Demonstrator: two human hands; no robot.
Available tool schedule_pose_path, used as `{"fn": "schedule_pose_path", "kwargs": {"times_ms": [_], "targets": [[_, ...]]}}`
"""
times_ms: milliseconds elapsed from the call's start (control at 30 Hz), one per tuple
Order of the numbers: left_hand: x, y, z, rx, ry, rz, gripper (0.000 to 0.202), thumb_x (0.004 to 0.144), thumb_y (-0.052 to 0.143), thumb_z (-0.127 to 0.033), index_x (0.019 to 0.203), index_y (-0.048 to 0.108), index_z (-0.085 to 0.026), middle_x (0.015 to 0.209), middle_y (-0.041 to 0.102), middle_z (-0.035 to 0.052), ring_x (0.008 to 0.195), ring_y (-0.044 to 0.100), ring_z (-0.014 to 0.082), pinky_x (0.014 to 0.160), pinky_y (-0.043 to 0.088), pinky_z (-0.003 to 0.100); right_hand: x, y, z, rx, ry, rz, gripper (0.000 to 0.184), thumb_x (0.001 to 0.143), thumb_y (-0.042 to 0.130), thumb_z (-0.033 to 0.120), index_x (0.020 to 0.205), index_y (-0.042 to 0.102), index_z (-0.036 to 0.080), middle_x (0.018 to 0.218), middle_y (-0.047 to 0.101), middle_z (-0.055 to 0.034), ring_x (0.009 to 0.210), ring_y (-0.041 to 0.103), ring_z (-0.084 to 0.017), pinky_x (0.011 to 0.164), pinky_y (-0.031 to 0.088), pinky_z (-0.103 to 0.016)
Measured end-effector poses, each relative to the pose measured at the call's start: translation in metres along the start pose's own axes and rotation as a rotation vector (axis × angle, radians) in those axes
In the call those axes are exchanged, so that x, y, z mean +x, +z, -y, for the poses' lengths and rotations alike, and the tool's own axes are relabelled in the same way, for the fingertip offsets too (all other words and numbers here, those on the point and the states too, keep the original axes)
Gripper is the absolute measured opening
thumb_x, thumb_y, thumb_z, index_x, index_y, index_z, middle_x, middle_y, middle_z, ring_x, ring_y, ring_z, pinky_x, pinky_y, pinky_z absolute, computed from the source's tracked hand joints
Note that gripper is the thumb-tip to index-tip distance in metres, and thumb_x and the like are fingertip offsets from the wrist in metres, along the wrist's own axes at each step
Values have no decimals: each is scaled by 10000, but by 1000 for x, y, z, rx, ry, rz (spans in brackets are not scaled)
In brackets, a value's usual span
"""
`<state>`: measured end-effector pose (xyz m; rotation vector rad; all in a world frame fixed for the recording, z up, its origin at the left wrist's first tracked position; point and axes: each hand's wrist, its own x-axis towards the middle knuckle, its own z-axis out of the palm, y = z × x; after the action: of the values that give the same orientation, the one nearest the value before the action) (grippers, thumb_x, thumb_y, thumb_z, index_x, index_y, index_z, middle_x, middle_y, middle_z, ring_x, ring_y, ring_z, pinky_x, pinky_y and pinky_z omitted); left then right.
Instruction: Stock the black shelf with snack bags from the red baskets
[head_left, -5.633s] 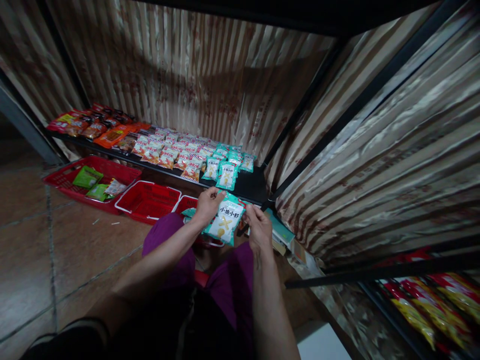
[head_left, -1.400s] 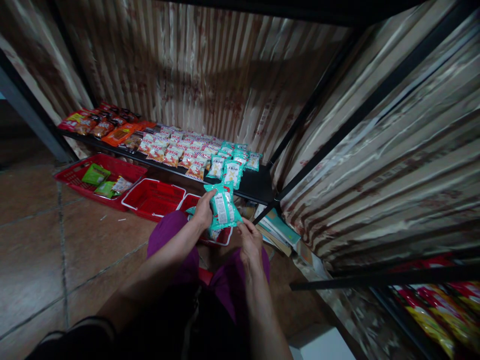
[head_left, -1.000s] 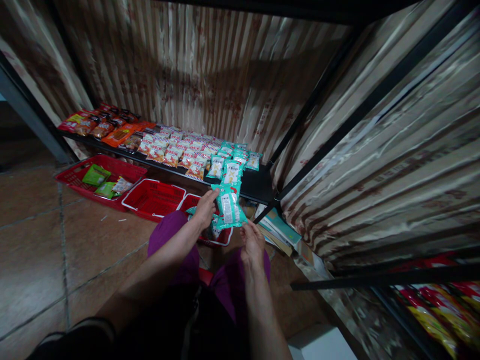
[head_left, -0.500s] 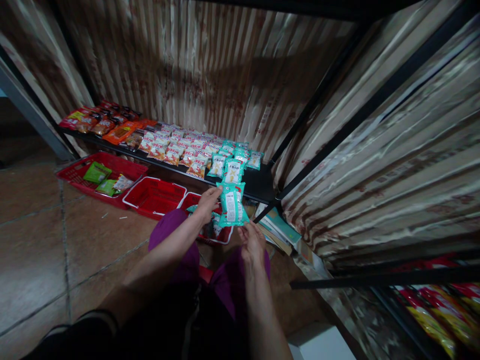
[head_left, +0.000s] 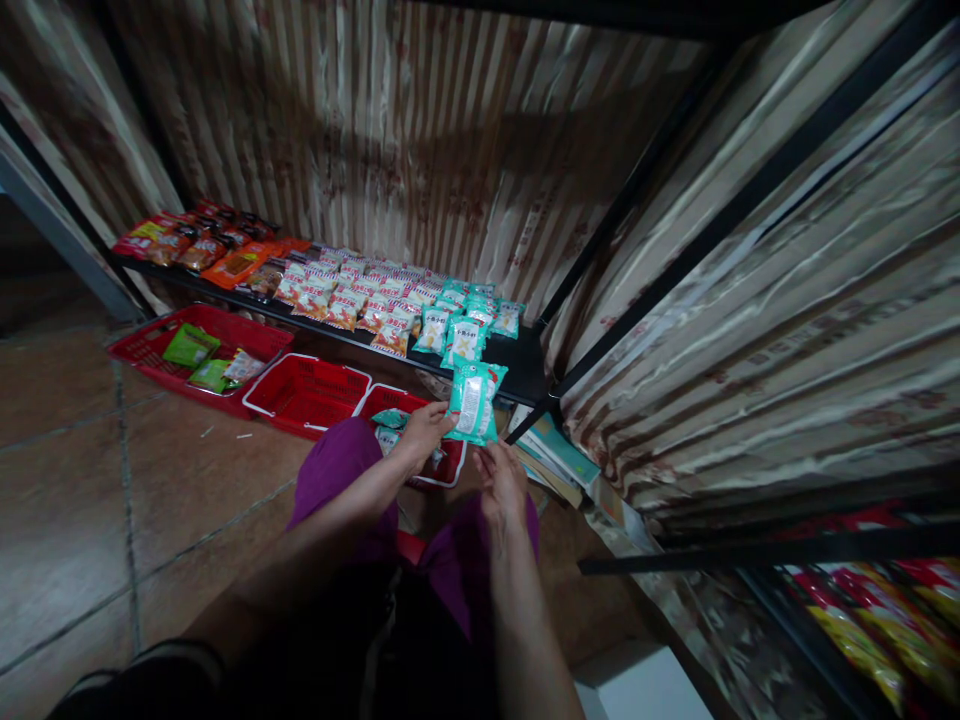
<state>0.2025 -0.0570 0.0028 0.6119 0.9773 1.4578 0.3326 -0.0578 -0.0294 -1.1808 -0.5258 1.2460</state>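
Observation:
A teal snack bag (head_left: pixel 472 402), its white label panel facing me, is held in the air in front of the low shelf. My left hand (head_left: pixel 427 432) pinches its lower left edge. At its lower right corner, my right hand (head_left: pixel 501 468) has thumb and fingers closed on the bag's bottom edge. More teal snack bags (head_left: pixel 466 338) lie in a group at the right of the shelf, just beyond the held one. Below my left hand, a red basket (head_left: pixel 450 470) holds a few teal bags, partly hidden by my hand and forearm.
The black shelf (head_left: pixel 517 375) carries white-and-orange snack bags (head_left: pixel 345 308) and red and orange packets (head_left: pixel 176 240). An empty-looking red basket (head_left: pixel 309 392) and one with green packets (head_left: pixel 202 350) stand on the floor. Books or boxes (head_left: pixel 559 452) lie by the right shelf post (head_left: pixel 600 370).
The held bag has shifted slightly right and tilted. My left hand has slid from its upper left corner down to the lower left edge, moving right. My right hand has hardly moved.

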Motion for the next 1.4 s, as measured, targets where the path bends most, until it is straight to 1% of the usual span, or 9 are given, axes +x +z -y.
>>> {"fn": "schedule_pose_path", "kwargs": {"times_ms": [100, 233, 333, 400, 533, 667, 867, 1133, 1400], "targets": [[2, -3, -4, 30, 42, 43, 229, 557, 791, -206, 762, 693, -175, 688, 694, 32, 679, 625, 167, 722, 472, 292, 1, 2, 9, -92, 8, 58, 430, 588, 725, 437, 941, 659, 198, 897, 709, -12, 819, 662, -152, 674, 511, -239], [0, -7, -7, 104, 33, 155, 204, 562, 768, -154, 758, 712, -174, 712, 702, 34, 701, 634, 171, 716, 470, 272, 7, 10, 22, -49, -17, 204, 554, 666, 672, 531, 1108, 614, 202, 1033, 698, -48, 947, 648, -182, 777, 508, -288], [-1, -9, -4, 217, 55, 255, 205, 616, 724, -171, 821, 725, -188, 790, 720, 30, 753, 648, 181, 731, 481, 272, 15, 15, 25, 17, -47, 299, 540, 678, 682, 532, 1090, 614, 189, 1014, 708, -56, 929, 658, -200, 800, 518, -330], [-1, -11, 1, 349, 98, 297, 239, 674, 671, -196, 908, 722, -191, 844, 728, 16, 797, 653, 188, 760, 490, 282, 20, 17, 24, 43, -39, 295, 485, 664, 715, 498, 1016, 637, 173, 936, 724, -53, 851, 675, -206, 781, 531, -350], [-2, -15, 10, 648, 216, 236, 305, 777, 577, -233, 1058, 685, -182, 965, 726, 8, 914, 650, 201, 824, 488, 294, 22, 21, 22, 120, -44, 163, 384, 607, 778, 400, 879, 661, 157, 771, 728, -25, 678, 675, -183, 738, 549, -355], [-10, -14, 14, 818, 361, 89, 278, 843, 524, -272, 1055, 689, -201, 978, 726, 20, 886, 662, 196, 802, 487, 279, 21, 28, 22, 171, -66, 56, 353, 572, 791, 380, 808, 656, 156, 689, 711, -1, 589, 649, -152, 659, 556, -317], [-16, -10, 20, 814, 470, -20, 236, 854, 524, -265, 1000, 697, -201, 969, 726, 39, 857, 665, 179, 775, 481, 256, 22, 33, 24, 152, -75, 21, 344, 591, 774, 399, 784, 647, 144, 655, 696, -2, 574, 645, -154, 631, 558, -314], [-12, -14, 24, 751, 380, 59, 228, 826, 550, -317, 967, 664, -179, 870, 713, 37, 765, 648, 166, 718, 487, 259, 25, 32, 25, 107, -79, -58, 294, 640, 748, 395, 745, 629, 148, 584, 662, 19, 527, 619, -135, 533, 532, -254], [-1, -14, 28, 459, 265, -2, 113, 738, 605, -279, 726, 582, -169, 748, 666, 19, 752, 627, 153, 704, 473, 254, 25, 30, 23, 92, -53, 101, 364, 632, 744, 419, 873, 649, 163, 798, 717, -28, 708, 673, -177, 708, 565, -337]]}}
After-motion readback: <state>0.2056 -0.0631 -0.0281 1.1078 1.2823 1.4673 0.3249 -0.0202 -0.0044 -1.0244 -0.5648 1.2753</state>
